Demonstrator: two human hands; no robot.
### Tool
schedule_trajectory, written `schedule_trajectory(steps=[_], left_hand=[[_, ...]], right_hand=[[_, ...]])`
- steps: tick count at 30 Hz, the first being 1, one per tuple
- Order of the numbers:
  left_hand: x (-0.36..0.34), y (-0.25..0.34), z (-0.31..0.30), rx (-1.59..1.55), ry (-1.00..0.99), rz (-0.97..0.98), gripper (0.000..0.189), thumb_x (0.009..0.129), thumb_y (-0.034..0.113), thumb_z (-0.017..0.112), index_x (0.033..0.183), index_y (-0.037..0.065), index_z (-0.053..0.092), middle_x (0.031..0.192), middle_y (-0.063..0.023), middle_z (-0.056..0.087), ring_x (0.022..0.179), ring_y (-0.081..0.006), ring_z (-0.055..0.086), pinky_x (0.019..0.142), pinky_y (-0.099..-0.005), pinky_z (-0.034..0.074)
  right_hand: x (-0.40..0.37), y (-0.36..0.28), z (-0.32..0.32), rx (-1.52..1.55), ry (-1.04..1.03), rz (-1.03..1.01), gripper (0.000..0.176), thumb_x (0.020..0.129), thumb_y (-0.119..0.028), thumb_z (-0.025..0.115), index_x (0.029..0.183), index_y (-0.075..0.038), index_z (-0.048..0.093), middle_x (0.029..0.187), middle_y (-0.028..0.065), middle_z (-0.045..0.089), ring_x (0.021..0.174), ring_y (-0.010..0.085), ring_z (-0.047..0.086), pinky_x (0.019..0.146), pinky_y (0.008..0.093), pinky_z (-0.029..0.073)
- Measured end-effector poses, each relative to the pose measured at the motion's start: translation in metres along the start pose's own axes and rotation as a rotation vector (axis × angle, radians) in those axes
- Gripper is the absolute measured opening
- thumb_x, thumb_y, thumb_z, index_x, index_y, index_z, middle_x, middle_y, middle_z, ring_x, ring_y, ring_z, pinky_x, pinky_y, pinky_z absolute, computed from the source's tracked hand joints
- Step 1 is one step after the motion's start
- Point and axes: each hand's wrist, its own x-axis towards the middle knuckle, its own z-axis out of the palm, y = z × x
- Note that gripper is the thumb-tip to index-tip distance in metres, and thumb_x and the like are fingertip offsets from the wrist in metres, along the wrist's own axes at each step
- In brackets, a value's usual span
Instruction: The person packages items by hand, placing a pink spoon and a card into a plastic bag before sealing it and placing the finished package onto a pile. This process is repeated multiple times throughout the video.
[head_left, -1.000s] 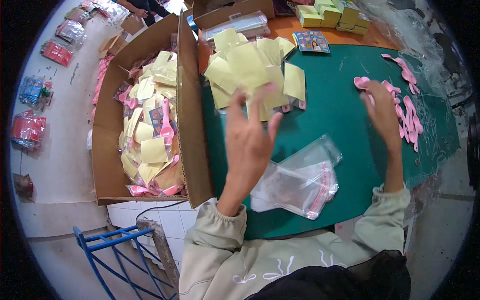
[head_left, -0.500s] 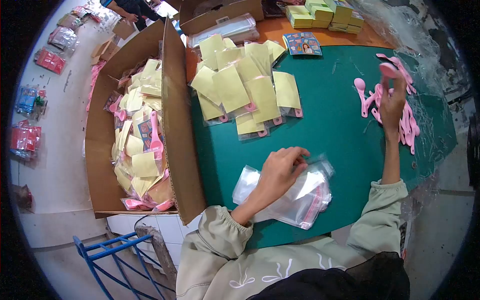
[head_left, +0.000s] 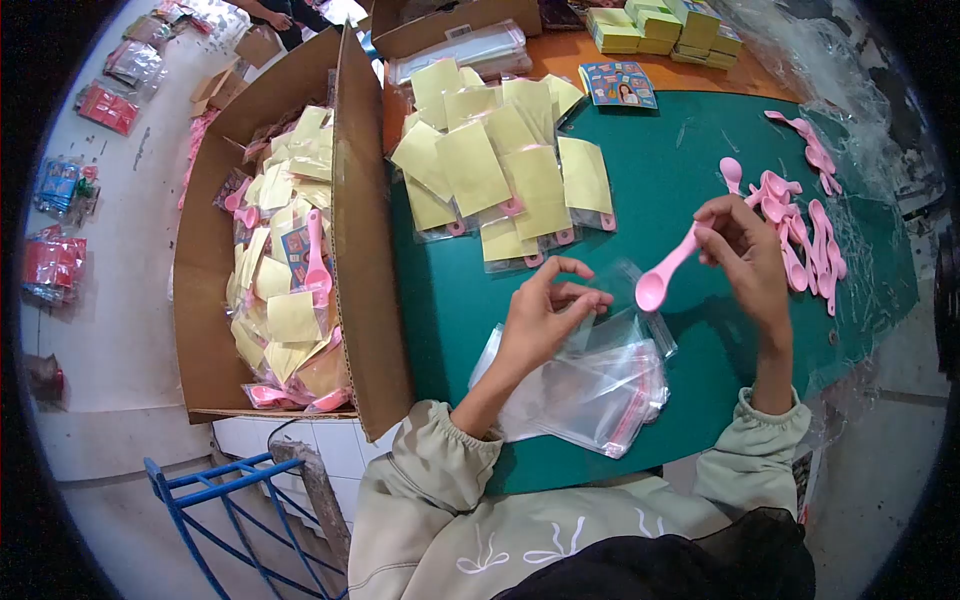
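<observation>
My right hand (head_left: 745, 260) pinches a pink plastic spoon (head_left: 652, 291) by its handle, bowl pointing down and left. The bowl is beside the upper edge of a clear plastic bag (head_left: 632, 325), which my left hand (head_left: 548, 312) pinches between thumb and fingers. Under this bag lies a fanned stack of clear plastic bags (head_left: 585, 405) on the green tabletop (head_left: 440, 300). To the right, several loose pink spoons (head_left: 800, 235) lie in a pile. Bagged yellow cards (head_left: 475, 175) with pink spoon ends showing are heaped at the back left of the green surface.
A tall cardboard box (head_left: 370, 260) at the left holds many bagged cards and spoons. Stacked yellow cards (head_left: 655, 30) and a blue printed card (head_left: 618, 85) sit at the back. A blue metal rack (head_left: 235, 480) stands at lower left. Another person's hand (head_left: 280, 20) shows at top left.
My right hand has come left and toward me from the spoon pile, carrying a spoon. My left hand has risen slightly, lifting the edge of a bag off the stack.
</observation>
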Motion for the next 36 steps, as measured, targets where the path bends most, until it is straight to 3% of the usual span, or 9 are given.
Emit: schedule_trajectory(steps=[6, 9, 12, 15, 20, 29, 32, 35, 36], left_hand=[[0.0, 0.006, -0.005, -0.246, -0.067, -0.103, 0.028, 0.085, 0.006, 0.061, 0.108, 0.002, 0.046, 0.095, -0.0169, 0.066, 0.087, -0.0158, 0.064, 0.08, -0.0264, 0.049], [0.0, 0.008, -0.006, -0.257, -0.098, -0.122, 0.031, 0.084, 0.008, 0.063, 0.11, 0.002, 0.047, 0.094, -0.0153, 0.066, 0.086, -0.0144, 0.064, 0.077, -0.0245, 0.048], [0.0, 0.01, -0.007, -0.224, -0.087, -0.129, 0.034, 0.083, 0.009, 0.065, 0.11, 0.002, 0.047, 0.093, -0.0136, 0.067, 0.084, -0.0126, 0.063, 0.072, -0.0225, 0.047], [-0.001, 0.011, -0.005, -0.231, -0.06, -0.132, 0.035, 0.082, 0.008, 0.066, 0.11, 0.001, 0.048, 0.091, -0.0115, 0.067, 0.081, -0.011, 0.063, 0.068, -0.0215, 0.046], [0.002, 0.003, -0.006, -0.249, 0.001, -0.111, 0.037, 0.081, 0.008, 0.067, 0.112, 0.001, 0.049, 0.087, -0.0073, 0.066, 0.075, -0.0087, 0.06, 0.064, -0.0207, 0.044], [-0.001, 0.016, 0.001, -0.282, 0.037, -0.125, 0.034, 0.085, 0.011, 0.063, 0.115, 0.0, 0.049, 0.093, -0.0069, 0.065, 0.084, -0.0089, 0.06, 0.071, -0.0198, 0.046], [-0.002, 0.013, 0.004, -0.24, -0.118, -0.091, 0.032, 0.089, 0.017, 0.057, 0.115, 0.0, 0.052, 0.095, -0.0051, 0.065, 0.085, -0.0089, 0.059, 0.072, -0.0206, 0.047], [-0.002, 0.007, 0.001, -0.031, -0.233, -0.102, 0.032, 0.092, 0.021, 0.052, 0.113, -0.003, 0.056, 0.095, -0.0067, 0.065, 0.082, -0.0063, 0.058, 0.067, -0.0204, 0.048], [-0.001, 0.008, -0.004, 0.185, -0.287, -0.133, 0.034, 0.095, 0.026, 0.048, 0.109, -0.002, 0.06, 0.09, -0.0038, 0.064, 0.078, -0.0055, 0.057, 0.064, -0.0199, 0.046]], right_hand=[[0.003, 0.003, 0.008, -0.365, 0.15, -0.238, 0.014, 0.087, -0.006, 0.054, 0.1, -0.001, 0.056, 0.078, 0.0053, 0.06, 0.063, 0.008, 0.056, 0.059, 0.0219, 0.046], [0.005, 0.004, 0.007, -0.314, 0.081, -0.159, 0.016, 0.087, -0.005, 0.054, 0.102, -0.003, 0.057, 0.079, 0.0043, 0.059, 0.065, 0.0079, 0.056, 0.059, 0.0217, 0.046], [0.002, 0.007, 0.008, -0.063, 0.065, -0.092, 0.018, 0.086, -0.005, 0.055, 0.104, -0.003, 0.057, 0.081, 0.0027, 0.058, 0.068, 0.008, 0.056, 0.062, 0.0217, 0.046], [-0.002, 0.003, 0.014, 0.156, 0.123, -0.196, 0.021, 0.085, -0.005, 0.058, 0.106, -0.003, 0.055, 0.084, 0.0018, 0.056, 0.07, 0.0079, 0.055, 0.064, 0.0214, 0.046], [-0.003, 0.007, 0.015, 0.113, 0.03, -0.237, 0.022, 0.083, -0.003, 0.06, 0.105, -0.002, 0.054, 0.087, 0.0017, 0.055, 0.073, 0.0073, 0.054, 0.064, 0.0203, 0.045], [-0.005, 0.002, 0.014, 0.049, 0.007, -0.242, 0.025, 0.082, -0.003, 0.061, 0.105, -0.001, 0.054, 0.087, 0.0029, 0.056, 0.079, 0.0084, 0.056, 0.07, 0.0218, 0.046], [-0.006, 0.004, 0.02, 0.065, -0.043, -0.251, 0.027, 0.081, -0.002, 0.063, 0.106, -0.001, 0.054, 0.088, 0.0039, 0.057, 0.081, 0.0096, 0.057, 0.073, 0.0231, 0.047], [-0.009, 0.0, 0.023, 0.069, -0.024, -0.272, 0.027, 0.08, -0.001, 0.064, 0.105, -0.001, 0.055, 0.088, 0.0051, 0.058, 0.08, 0.0104, 0.058, 0.073, 0.0239, 0.047], [-0.01, -0.002, 0.024, 0.065, -0.003, -0.282, 0.027, 0.079, -0.001, 0.064, 0.105, -0.001, 0.055, 0.088, 0.0054, 0.058, 0.08, 0.0106, 0.058, 0.073, 0.0241, 0.047]])
